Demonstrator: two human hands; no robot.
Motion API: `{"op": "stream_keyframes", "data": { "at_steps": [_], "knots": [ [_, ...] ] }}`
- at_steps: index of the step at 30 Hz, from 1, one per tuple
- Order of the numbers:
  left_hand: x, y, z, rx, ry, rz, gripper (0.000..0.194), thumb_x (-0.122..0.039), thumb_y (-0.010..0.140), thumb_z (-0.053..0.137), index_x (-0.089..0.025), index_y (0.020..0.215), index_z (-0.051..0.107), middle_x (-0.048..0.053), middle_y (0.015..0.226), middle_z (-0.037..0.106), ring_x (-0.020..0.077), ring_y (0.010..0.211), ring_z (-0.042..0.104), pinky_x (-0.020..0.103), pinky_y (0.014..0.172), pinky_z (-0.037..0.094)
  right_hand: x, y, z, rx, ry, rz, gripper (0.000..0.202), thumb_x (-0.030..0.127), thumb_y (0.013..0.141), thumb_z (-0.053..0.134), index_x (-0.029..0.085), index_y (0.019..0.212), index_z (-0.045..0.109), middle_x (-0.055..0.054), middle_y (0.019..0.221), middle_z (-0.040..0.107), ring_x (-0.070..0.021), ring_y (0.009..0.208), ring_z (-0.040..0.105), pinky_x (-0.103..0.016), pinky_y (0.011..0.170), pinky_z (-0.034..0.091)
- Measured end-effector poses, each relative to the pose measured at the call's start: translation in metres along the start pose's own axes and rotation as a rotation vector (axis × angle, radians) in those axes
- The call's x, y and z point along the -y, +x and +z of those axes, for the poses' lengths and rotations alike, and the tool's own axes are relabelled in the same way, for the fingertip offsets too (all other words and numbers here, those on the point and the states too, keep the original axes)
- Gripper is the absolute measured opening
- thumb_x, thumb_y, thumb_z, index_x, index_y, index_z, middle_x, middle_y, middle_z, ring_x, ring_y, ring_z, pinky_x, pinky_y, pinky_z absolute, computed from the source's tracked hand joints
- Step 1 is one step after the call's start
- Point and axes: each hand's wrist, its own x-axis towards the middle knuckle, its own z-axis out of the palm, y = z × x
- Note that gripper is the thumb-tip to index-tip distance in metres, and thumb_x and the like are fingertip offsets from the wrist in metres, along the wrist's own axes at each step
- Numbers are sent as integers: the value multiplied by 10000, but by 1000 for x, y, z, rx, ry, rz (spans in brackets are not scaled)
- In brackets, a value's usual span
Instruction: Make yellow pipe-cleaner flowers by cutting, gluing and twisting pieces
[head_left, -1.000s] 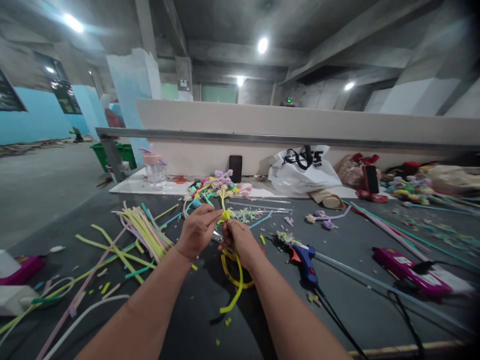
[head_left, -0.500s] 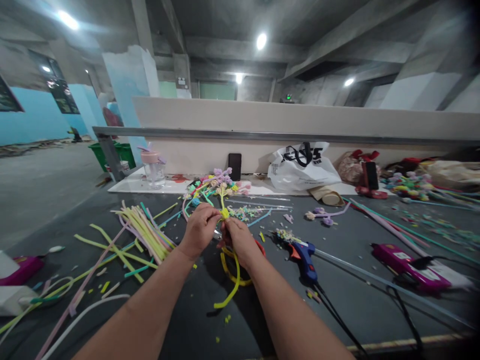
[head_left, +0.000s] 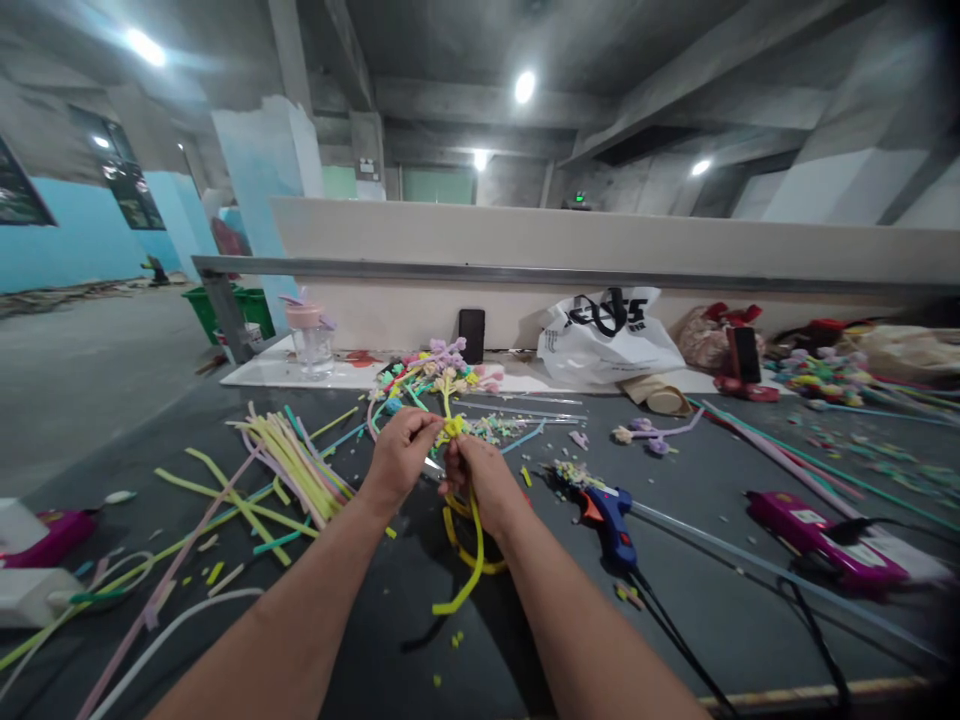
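Fingertips of my left hand (head_left: pixel 401 450) pinch the left side of a small yellow pipe-cleaner flower (head_left: pixel 454 428). My right hand (head_left: pixel 480 470) grips it from the right, its fingers closed and partly hiding something metallic beneath. From under the right hand a yellow pipe cleaner (head_left: pixel 477 560) curves down toward me over the dark table. Below the hands lies a ring-shaped yellow and orange thing, mostly covered. Just beyond the fingers rests a pile of pipe-cleaner flowers (head_left: pixel 446 365) in pastel colours.
A bundle of pipe cleaners (head_left: pixel 300 465) lies to the left. On the right are a blue glue gun (head_left: pixel 615 525) with a cord, a clear glue stick (head_left: pixel 720 550) and a magenta device (head_left: pixel 825 540). Behind stand a cup (head_left: pixel 309 340), a phone (head_left: pixel 472 335) and a white bag (head_left: pixel 607 340).
The yellow flower between my fingertips shows more openly, its small petals spread. Both hands stay nearly in place, and the view has shifted slightly.
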Motion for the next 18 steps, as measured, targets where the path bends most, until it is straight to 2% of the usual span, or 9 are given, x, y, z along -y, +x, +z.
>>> {"op": "stream_keyframes", "data": {
  "at_steps": [4,14,18],
  "knots": [
    [3,0,1,-45,13,38,149,-177,798,498,-174,844,639,52,836,620,156,831,567,300,779,450,2,1,-1,19,69,35,163,301,715,514,185,606,484,78,507,392,-47,375,283,-224,412,460],
    [1,-6,2,12,91,129,229,-182,798,503,-191,981,641,69,885,607,178,876,554,320,813,444,4,2,-3,-1,144,94,147,285,691,548,177,613,484,76,503,406,-41,373,313,-206,404,465],
    [-2,-6,3,7,75,116,178,-181,788,514,-183,913,640,67,870,605,178,883,544,318,817,433,3,3,-5,0,157,113,142,278,706,534,170,623,495,72,509,408,-40,374,317,-198,399,464]
  ]
}}
